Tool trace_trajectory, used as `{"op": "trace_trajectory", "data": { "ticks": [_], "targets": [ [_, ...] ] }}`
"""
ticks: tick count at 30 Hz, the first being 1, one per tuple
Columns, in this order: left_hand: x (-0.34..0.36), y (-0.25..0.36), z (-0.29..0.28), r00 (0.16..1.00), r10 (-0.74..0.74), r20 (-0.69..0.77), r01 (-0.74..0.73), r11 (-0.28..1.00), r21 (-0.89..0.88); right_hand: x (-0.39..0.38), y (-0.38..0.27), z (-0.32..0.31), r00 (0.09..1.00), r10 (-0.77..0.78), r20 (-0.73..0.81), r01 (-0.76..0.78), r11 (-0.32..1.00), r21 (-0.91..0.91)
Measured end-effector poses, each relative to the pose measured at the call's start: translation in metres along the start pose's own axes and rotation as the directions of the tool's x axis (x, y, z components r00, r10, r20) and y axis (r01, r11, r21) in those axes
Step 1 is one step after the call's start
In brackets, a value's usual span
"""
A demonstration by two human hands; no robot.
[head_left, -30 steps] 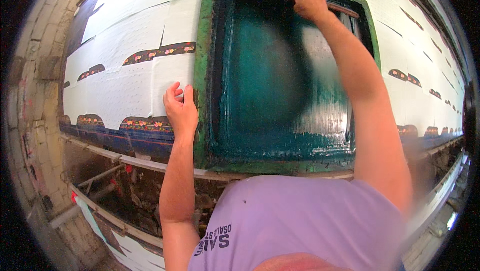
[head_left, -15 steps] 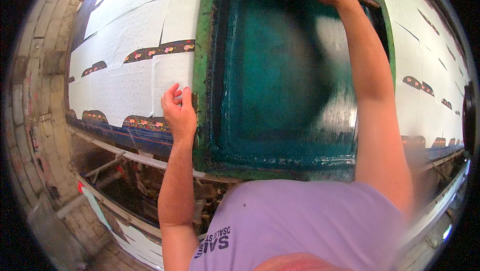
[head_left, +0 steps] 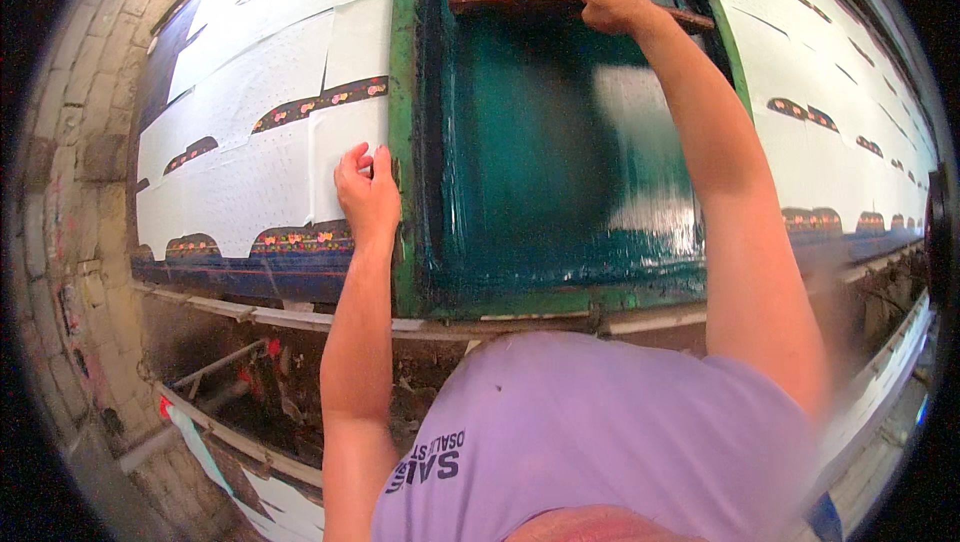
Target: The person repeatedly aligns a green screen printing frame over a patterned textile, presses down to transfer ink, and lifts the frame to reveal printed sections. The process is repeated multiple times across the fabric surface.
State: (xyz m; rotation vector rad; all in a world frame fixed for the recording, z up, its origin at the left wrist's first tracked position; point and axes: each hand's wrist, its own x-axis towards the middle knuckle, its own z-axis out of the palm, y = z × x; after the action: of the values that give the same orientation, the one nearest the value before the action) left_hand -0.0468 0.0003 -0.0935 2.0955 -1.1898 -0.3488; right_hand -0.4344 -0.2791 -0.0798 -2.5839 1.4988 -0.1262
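A green-framed printing screen (head_left: pixel 403 112) lies flat over the table, its teal mesh (head_left: pixel 520 132) wet and shiny. Across the far end of the mesh runs a brown wooden squeegee (head_left: pixel 500 0). My right hand (head_left: pixel 608 4) is closed round the squeegee near its middle, with the arm stretched over the screen. Just outside the frame's left side, my left hand (head_left: pixel 368 194) hovers with fingers loosely bent and apart, holding nothing. Whether it touches the frame, I cannot tell.
White sheets (head_left: pixel 250 167) cover the table on both sides of the screen, with dark flowered fabric (head_left: pixel 300 238) showing between them. A rail (head_left: pixel 250 314) follows the table's near edge. At far left is a block-paved floor (head_left: pixel 95 232). Another white-covered surface (head_left: pixel 270 487) stands at lower left.
My right hand and the squeegee now show whole, a little inside the frame's far edge and nearer me. The view has shifted slightly. My left hand stays beside the frame.
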Motion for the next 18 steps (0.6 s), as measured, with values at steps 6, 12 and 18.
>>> {"op": "trace_trajectory", "data": {
  "ticks": [6,12,18],
  "targets": [
    [0.002,-0.008,-0.001,0.992,0.128,0.022,-0.128,0.992,0.012,-0.116,-0.061,0.002,0.998,-0.046,0.043,0.044,0.998,0.042],
    [0.0,-0.003,0.001,0.984,0.173,0.047,-0.173,0.985,-0.004,-0.232,-0.117,0.007,0.998,-0.031,0.057,0.027,0.997,0.068],
    [0.006,-0.011,-0.001,0.982,0.153,0.108,-0.151,0.988,-0.028,-0.319,-0.183,0.003,0.999,-0.007,0.042,0.001,0.992,0.124]
  ]
}}
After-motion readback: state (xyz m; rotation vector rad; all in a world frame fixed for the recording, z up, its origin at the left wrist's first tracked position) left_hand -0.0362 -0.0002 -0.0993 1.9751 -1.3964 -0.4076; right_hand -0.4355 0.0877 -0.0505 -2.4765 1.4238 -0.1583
